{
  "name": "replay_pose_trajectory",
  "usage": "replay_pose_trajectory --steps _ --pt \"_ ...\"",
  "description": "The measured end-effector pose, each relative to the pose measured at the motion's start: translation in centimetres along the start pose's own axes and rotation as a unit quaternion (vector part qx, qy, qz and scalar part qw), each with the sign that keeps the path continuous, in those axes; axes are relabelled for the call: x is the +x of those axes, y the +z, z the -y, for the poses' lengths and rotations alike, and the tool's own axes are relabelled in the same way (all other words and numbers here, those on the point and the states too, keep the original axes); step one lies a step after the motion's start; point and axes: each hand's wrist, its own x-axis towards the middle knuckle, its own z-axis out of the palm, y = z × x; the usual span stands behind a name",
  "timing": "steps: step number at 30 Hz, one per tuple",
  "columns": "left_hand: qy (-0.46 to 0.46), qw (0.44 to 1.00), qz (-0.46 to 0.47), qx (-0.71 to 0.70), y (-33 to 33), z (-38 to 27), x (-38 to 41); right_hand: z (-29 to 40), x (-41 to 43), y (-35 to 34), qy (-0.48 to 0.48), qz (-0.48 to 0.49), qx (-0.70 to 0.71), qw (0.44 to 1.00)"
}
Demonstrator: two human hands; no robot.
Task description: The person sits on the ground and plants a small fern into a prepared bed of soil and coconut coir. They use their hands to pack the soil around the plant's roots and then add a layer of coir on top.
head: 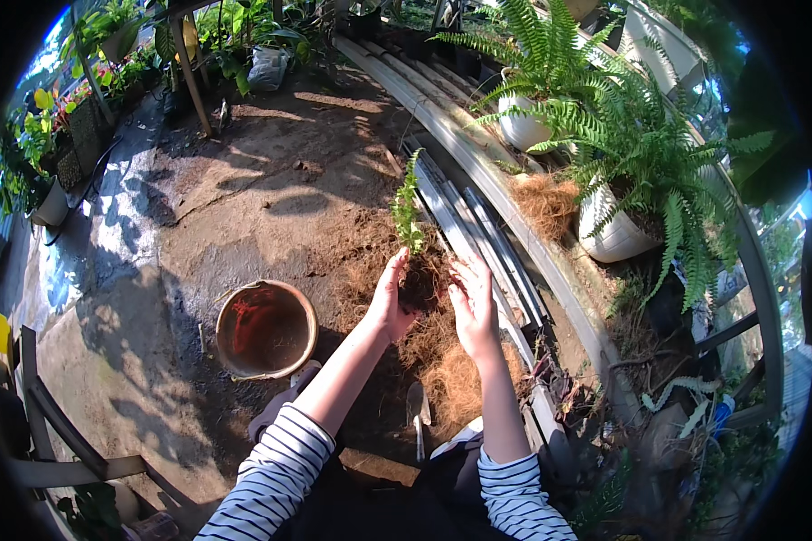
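A small fern plant with pale green fronds stands upright on a dark, fibrous root ball. My left hand cups that root ball from its left side, thumb up near the base of the stems. On the other side my right hand faces it with fingers extended and nothing in its grasp; whether the fingertips touch the roots I cannot tell. Loose brown soil and fibre surround the plant. Below my hands lie a tan heap of coconut fibre and a hand trowel.
A round clay pot sits on the ground to the left. Metal rails run along the right, beside a long beam. Beyond them stand white pots of large ferns and another fibre clump.
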Motion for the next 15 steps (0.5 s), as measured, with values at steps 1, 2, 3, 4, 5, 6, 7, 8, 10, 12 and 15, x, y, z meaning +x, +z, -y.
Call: replay_pose_trajectory --steps 1,2,3,4,5,6,7,8,10,12,15 --pt "0.024 1.000 0.009 0.000 -0.4 0.2 0.3 -0.5 -0.1 0.2 0.015 -0.015 0.023 0.999" --pt "0.048 0.999 0.018 0.001 -1.2 0.5 0.9 -0.9 -0.4 0.3 0.075 0.001 0.088 0.993" --pt "0.070 0.997 0.028 0.002 -1.4 0.5 1.0 -1.2 -0.6 0.3 0.136 0.008 0.149 0.979" --pt "0.049 0.998 0.044 -0.002 -1.7 0.1 1.3 -1.7 -0.9 0.5 0.164 0.026 0.169 0.971" --pt "0.057 0.997 0.048 0.001 -1.8 0.1 1.5 -2.1 -1.0 0.6 0.192 0.044 0.189 0.962" --pt "0.064 0.997 0.051 0.005 -1.5 0.0 1.3 -1.6 -1.1 0.9 0.188 0.035 0.189 0.963" --pt "0.071 0.996 0.055 0.008 -1.2 -0.2 1.2 -1.2 -1.1 1.1 0.193 0.031 0.164 0.967" --pt "0.071 0.996 0.059 -0.010 -0.9 -0.1 0.9 -0.8 -1.2 1.3 0.198 0.027 0.139 0.970" --pt "0.076 0.997 0.023 -0.008 -1.1 0.0 1.1 -0.6 -1.2 1.3 0.191 0.022 0.078 0.978" --pt "0.081 0.997 0.005 -0.005 -1.3 0.1 1.4 -0.6 -1.0 1.1 0.197 0.028 0.076 0.977" --pt "0.085 0.996 0.019 -0.007 -1.9 0.0 1.6 -0.4 -0.7 0.4 0.199 0.041 0.030 0.979"
